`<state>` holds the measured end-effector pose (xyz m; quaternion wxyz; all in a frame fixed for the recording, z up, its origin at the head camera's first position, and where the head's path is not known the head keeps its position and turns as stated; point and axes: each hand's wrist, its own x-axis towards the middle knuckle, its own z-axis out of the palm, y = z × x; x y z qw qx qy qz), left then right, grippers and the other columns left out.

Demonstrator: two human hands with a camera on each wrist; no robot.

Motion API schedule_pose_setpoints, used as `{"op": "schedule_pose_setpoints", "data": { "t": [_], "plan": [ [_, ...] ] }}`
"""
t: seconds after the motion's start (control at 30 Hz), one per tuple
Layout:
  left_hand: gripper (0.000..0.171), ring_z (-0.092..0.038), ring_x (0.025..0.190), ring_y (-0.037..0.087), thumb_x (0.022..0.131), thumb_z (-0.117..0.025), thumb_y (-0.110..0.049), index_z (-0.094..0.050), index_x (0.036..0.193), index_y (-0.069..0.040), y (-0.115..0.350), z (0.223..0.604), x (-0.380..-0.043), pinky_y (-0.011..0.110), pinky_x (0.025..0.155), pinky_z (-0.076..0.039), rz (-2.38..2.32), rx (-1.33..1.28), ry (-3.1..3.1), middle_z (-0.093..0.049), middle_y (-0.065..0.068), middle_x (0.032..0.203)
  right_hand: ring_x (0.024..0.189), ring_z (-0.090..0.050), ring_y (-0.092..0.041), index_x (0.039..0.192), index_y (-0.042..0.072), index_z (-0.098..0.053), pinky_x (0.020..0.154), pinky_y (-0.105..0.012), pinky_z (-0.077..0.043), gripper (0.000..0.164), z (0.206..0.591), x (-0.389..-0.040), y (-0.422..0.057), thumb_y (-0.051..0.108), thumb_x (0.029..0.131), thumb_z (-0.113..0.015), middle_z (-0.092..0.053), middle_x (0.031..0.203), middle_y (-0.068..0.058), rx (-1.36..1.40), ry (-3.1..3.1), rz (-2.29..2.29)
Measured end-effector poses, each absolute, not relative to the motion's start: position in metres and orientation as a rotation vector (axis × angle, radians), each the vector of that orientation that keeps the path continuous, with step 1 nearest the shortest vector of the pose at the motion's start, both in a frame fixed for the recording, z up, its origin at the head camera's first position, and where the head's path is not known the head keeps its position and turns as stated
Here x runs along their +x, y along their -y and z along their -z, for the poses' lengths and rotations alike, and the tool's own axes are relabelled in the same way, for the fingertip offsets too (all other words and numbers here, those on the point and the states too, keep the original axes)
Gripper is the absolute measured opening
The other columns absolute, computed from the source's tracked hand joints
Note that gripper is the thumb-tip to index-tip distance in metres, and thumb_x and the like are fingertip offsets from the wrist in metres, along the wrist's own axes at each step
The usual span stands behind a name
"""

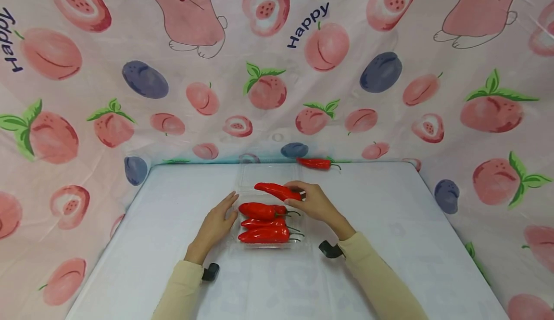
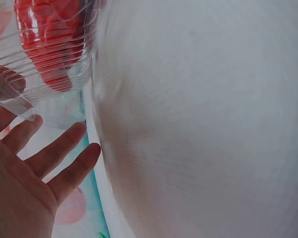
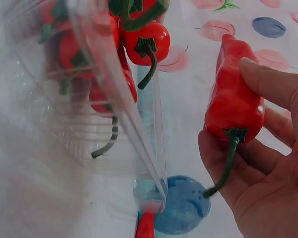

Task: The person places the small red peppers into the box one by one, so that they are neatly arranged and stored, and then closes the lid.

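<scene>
My right hand (image 1: 312,200) holds a red chili pepper (image 1: 277,191) between thumb and fingers, above the back part of a clear plastic clamshell box (image 1: 270,246). In the right wrist view the held pepper's green stem hangs toward the palm. Several red peppers (image 1: 264,235) lie side by side in the box, stems to the right. At the box's left side is my left hand (image 1: 215,224), fingers extended and spread. The left wrist view shows its thumb (image 2: 7,82) against the box's clear rim. The box lid (image 1: 268,175) lies open toward the back.
Another red pepper (image 1: 315,163) lies at the back edge of the white table (image 1: 173,214), right of the lid. A fruit-printed cloth (image 1: 277,70) hangs behind. Dark wrist-camera parts (image 1: 331,249) stick out near both sleeves.
</scene>
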<state>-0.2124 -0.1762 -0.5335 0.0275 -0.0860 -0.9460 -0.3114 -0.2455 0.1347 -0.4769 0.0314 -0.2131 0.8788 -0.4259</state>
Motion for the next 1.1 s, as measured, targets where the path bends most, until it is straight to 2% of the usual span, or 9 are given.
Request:
{"op": "schedule_pose_setpoints", "data": {
  "t": [0.4, 0.77, 1.1],
  "plan": [
    [0.054, -0.039, 0.145, 0.029, 0.098, -0.055, -0.027, -0.043, 0.15, -0.021, 0.177, 0.532, -0.212, 0.055, 0.114, -0.037, 0.979, -0.274, 2.928, -0.037, -0.001, 0.159, 0.105, -0.063, -0.018, 0.13, 0.015, -0.063, 0.091, -0.036, -0.059, 0.045, 0.48, -0.244, -0.118, 0.02, 0.087, -0.075, -0.068, 0.123, -0.002, -0.61, -2.734, 1.242],
    [0.054, -0.039, 0.145, 0.029, 0.098, -0.055, -0.028, -0.043, 0.15, -0.021, 0.176, 0.531, -0.212, 0.055, 0.114, -0.037, 0.978, -0.271, 2.948, -0.037, 0.0, 0.159, 0.098, -0.062, -0.017, 0.13, 0.015, -0.064, 0.085, -0.032, -0.06, 0.046, 0.489, -0.247, -0.109, 0.026, 0.086, -0.075, -0.07, 0.12, -0.002, -0.582, -2.777, 1.128],
    [0.053, -0.041, 0.144, 0.03, 0.097, -0.055, -0.027, -0.044, 0.149, -0.019, 0.176, 0.531, -0.211, 0.056, 0.112, -0.038, 0.97, -0.268, 2.927, -0.038, 0.001, 0.158, 0.1, -0.063, -0.019, 0.125, 0.012, -0.066, 0.09, -0.037, -0.058, 0.041, 0.497, -0.25, -0.107, 0.023, 0.086, -0.075, -0.07, 0.121, -0.005, -0.605, -2.811, 1.072]
  ]
}}
